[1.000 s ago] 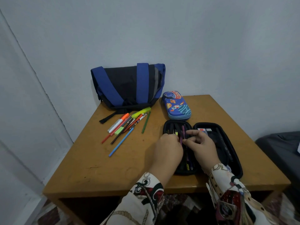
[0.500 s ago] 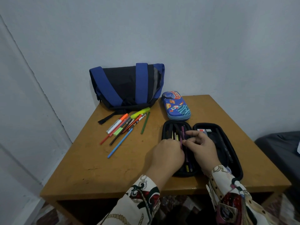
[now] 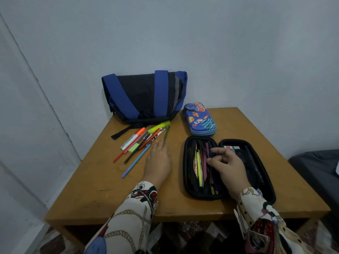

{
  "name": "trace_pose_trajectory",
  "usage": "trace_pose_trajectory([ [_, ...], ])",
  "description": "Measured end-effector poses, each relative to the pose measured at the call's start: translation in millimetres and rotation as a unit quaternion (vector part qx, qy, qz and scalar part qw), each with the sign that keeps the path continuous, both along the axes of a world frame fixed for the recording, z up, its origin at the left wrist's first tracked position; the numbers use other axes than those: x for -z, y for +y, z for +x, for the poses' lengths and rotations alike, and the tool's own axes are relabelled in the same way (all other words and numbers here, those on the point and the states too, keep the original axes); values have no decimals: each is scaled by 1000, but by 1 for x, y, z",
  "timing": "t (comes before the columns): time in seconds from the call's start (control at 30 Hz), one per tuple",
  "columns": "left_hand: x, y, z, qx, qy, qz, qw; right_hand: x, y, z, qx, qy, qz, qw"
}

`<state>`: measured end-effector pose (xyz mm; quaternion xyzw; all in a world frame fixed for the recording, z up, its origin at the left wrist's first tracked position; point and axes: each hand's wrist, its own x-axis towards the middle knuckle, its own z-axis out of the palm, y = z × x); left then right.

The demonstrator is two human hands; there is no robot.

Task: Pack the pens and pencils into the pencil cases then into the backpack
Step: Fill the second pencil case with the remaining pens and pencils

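Note:
An open black pencil case (image 3: 185,173) lies at the table's front right, with several pens and pencils in its left half. My right hand (image 3: 228,165) hovers over it, thumb and forefinger curled around a purple pen (image 3: 207,150) that lies in the case. My left hand (image 3: 159,160) stretches flat over the table with straight fingers and holds nothing. Its fingertips are next to the lower end of a green pencil (image 3: 167,133), at the edge of a loose pile of pens and markers (image 3: 142,140). A blue pencil (image 3: 135,163) lies just left of that hand. The blue-and-black backpack (image 3: 143,96) stands against the wall.
A shut blue pencil case with a space print (image 3: 200,120) lies behind the black one. The wooden table (image 3: 91,189) sits in a corner, with walls behind and to the left. A dark seat (image 3: 319,167) stands on the right.
My left hand has left the black case and moved left and forward to the pile of pens. My right hand stays over the case.

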<state>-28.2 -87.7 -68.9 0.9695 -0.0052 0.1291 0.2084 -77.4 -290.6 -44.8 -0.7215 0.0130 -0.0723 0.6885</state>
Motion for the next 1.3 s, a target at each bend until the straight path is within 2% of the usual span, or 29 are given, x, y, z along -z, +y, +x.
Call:
trace_pose_trajectory([
  [0.07,2,0,-1,2,-2,-3,1000,0,0,0,1,1,0,1000],
  [0.2,0,-5,-12,-30,-83,26,996,1,0,0,2,0,-4,1000],
  [0.3,-1,-3,-16,-62,-98,41,992,1,0,0,5,0,-8,1000],
  [0.5,-7,-4,-17,-81,-15,22,996,0,0,-1,2,2,-1,1000],
  [0.6,-23,-9,-19,-91,70,26,993,0,0,-1,0,2,-3,1000],
  [0.67,-35,-13,-20,-97,107,-24,989,0,0,-1,1,0,-5,1000],
  [0.8,-59,-29,-37,-65,144,-205,966,-1,-1,-2,-3,-2,-5,1000],
  [0.87,-66,-41,-50,-35,165,-228,959,-1,-1,-1,-3,-2,-3,1000],
  [1.07,-63,-62,-65,-8,189,-184,965,0,0,-1,2,-5,-7,1000],
  [1.3,-56,-72,-53,43,116,-96,988,-2,0,-2,5,-10,-9,1000],
])
